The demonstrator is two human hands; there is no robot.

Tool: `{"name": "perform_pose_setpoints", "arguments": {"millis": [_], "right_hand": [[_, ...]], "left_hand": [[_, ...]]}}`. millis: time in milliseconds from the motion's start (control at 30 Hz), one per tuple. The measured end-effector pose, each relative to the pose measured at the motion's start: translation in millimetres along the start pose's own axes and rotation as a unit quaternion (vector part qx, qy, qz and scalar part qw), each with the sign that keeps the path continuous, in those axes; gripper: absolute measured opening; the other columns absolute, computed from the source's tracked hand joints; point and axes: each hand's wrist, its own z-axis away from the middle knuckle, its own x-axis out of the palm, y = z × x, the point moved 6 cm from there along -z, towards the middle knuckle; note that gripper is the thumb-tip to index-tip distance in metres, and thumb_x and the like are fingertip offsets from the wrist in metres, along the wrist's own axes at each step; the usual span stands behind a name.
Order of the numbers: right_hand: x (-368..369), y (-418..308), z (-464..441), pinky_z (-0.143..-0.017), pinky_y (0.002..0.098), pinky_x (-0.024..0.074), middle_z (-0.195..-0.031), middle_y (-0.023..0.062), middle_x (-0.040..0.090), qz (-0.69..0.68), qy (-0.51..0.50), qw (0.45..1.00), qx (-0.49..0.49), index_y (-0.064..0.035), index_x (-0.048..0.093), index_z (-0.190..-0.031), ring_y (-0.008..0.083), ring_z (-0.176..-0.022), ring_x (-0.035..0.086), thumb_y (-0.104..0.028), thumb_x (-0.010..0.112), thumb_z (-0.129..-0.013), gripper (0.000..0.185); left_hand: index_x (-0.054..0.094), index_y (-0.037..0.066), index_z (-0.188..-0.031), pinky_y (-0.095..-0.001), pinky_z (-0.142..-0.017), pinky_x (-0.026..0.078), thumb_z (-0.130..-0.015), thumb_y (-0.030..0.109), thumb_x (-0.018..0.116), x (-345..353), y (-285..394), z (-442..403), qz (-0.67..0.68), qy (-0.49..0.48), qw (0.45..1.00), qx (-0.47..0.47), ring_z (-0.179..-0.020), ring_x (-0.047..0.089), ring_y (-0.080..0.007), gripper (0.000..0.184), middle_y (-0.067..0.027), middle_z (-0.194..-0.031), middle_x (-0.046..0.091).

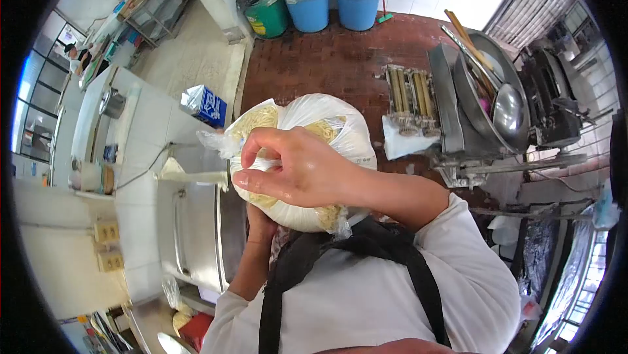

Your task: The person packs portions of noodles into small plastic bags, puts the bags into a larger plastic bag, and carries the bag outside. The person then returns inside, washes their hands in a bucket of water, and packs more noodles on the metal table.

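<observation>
A bulging white plastic bag is in front of my chest, with pale yellow strands that look like noodles showing through its openings in clear plastic. My right hand is over the top of the bag, thumb and fingers curled together around gathered white plastic. Below, on the near left side, my left hand is pressed against the bag's underside; its fingers are mostly hidden beneath it. A knot of clear plastic sticks out at the bag's left.
To the left are a tiled counter, a blue box and a steel appliance. At right stand metal rollers and a large basin with a ladle. Blue buckets line the back wall. Far left, another person works.
</observation>
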Motion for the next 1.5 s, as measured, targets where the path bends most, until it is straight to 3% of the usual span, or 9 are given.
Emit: {"name": "perform_pose_setpoints", "arguments": {"millis": [100, 267, 367, 533, 700, 933, 1067, 1167, 1500], "right_hand": [[-33, 32, -54, -0.052, 0.0329, 0.0398, -0.058, 0.0070, 0.049, 0.002, -0.001, 1.000, 0.008, -0.0065, 0.060, -0.096, 0.0159, -0.053, 0.048, -0.039, 0.069, -0.089, 0.034], [-117, 78, -145, -0.052, 0.0315, 0.0375, -0.058, 0.0056, 0.048, 0.023, 0.046, 0.997, 0.050, -0.0064, 0.061, -0.095, 0.0139, -0.053, 0.046, -0.040, 0.069, -0.089, 0.035], [-179, 104, -187, -0.051, 0.0299, 0.0351, -0.057, 0.0028, 0.046, 0.011, 0.093, 0.992, 0.090, -0.0068, 0.061, -0.093, 0.0112, -0.053, 0.043, -0.039, 0.069, -0.088, 0.033], [-282, 148, -251, -0.049, 0.0288, 0.0311, -0.057, -0.0010, 0.045, 0.040, 0.194, 0.979, 0.047, -0.0071, 0.062, -0.091, 0.0085, -0.053, 0.039, -0.037, 0.070, -0.089, 0.031], [-375, 198, -310, -0.057, 0.0342, 0.0457, -0.061, 0.0097, 0.056, 0.045, 0.161, 0.984, 0.054, -0.0049, 0.061, -0.090, 0.0195, -0.059, 0.057, -0.046, 0.067, -0.088, 0.041], [-499, 262, -380, -0.059, 0.0358, 0.0460, -0.067, 0.0127, 0.060, 0.042, 0.210, 0.976, 0.043, -0.0037, 0.061, -0.093, 0.0212, -0.063, 0.059, -0.044, 0.067, -0.090, 0.040], [-562, 296, -403, -0.057, 0.0334, 0.0432, -0.065, 0.0108, 0.058, 0.056, 0.295, 0.953, 0.041, -0.0034, 0.061, -0.091, 0.0183, -0.060, 0.055, -0.041, 0.066, -0.091, 0.038], [-615, 317, -421, -0.054, 0.0315, 0.0398, -0.061, 0.0072, 0.053, 0.064, 0.349, 0.931, 0.088, -0.0032, 0.061, -0.090, 0.0143, -0.057, 0.049, -0.040, 0.067, -0.091, 0.037], [-777, 357, -425, -0.051, 0.0289, 0.0337, -0.058, 0.0002, 0.045, 0.103, 0.448, 0.875, 0.153, -0.0037, 0.061, -0.090, 0.0086, -0.056, 0.040, -0.036, 0.067, -0.092, 0.033]], "left_hand": [[0.045, 0.006, -0.137, -0.0400, -0.097, 0.050, -0.101, 0.033, 0.047, 15, 18, -76, 0.035, -0.007, 0.999, 0.014, -0.114, 0.059, -0.0231, 0.044, -0.0107, -0.129, 0.056], [0.044, 0.008, -0.136, -0.0410, -0.100, 0.047, -0.098, 0.047, 0.051, 78, 58, -214, -0.302, -0.103, 0.938, 0.138, -0.119, 0.056, -0.0259, 0.055, -0.0102, -0.132, 0.054], [0.033, 0.010, -0.146, -0.0419, -0.106, 0.041, -0.098, 0.044, 0.051, 72, 36, -309, 0.050, -0.111, 0.989, -0.080, -0.127, 0.049, -0.0240, 0.061, -0.0078, -0.140, 0.048], [0.034, 0.010, -0.147, -0.0464, -0.109, 0.039, -0.099, 0.052, 0.042, 135, 43, -431, 0.002, -0.158, 0.982, -0.099, -0.130, 0.048, -0.0279, 0.064, -0.0094, -0.145, 0.045], [0.036, 0.007, -0.146, -0.0442, -0.107, 0.043, -0.099, 0.053, 0.043, 201, 31, -542, 0.051, -0.172, 0.971, -0.159, -0.127, 0.051, -0.0285, 0.066, -0.0107, -0.140, 0.049], [0.041, 0.009, -0.142, -0.0482, -0.100, 0.048, -0.099, 0.048, 0.042, 289, 40, -671, -0.016, -0.143, 0.970, -0.195, -0.121, 0.056, -0.0297, 0.058, -0.0101, -0.135, 0.055], [0.039, 0.010, -0.144, -0.0485, -0.102, 0.047, -0.100, 0.046, 0.041, 378, 50, -724, 0.002, -0.189, 0.938, -0.292, -0.123, 0.055, -0.0293, 0.057, -0.0099, -0.137, 0.053], [0.037, 0.010, -0.146, -0.0477, -0.103, 0.046, -0.100, 0.047, 0.042, 389, 29, -813, -0.113, -0.213, 0.951, -0.193, -0.123, 0.055, -0.0291, 0.059, -0.0092, -0.139, 0.051], [0.042, 0.011, -0.143, -0.0450, -0.100, 0.048, -0.100, 0.046, 0.044, 533, -81, -992, -0.059, -0.355, 0.848, -0.389, -0.120, 0.057, -0.0266, 0.056, -0.0091, -0.135, 0.055]]}}
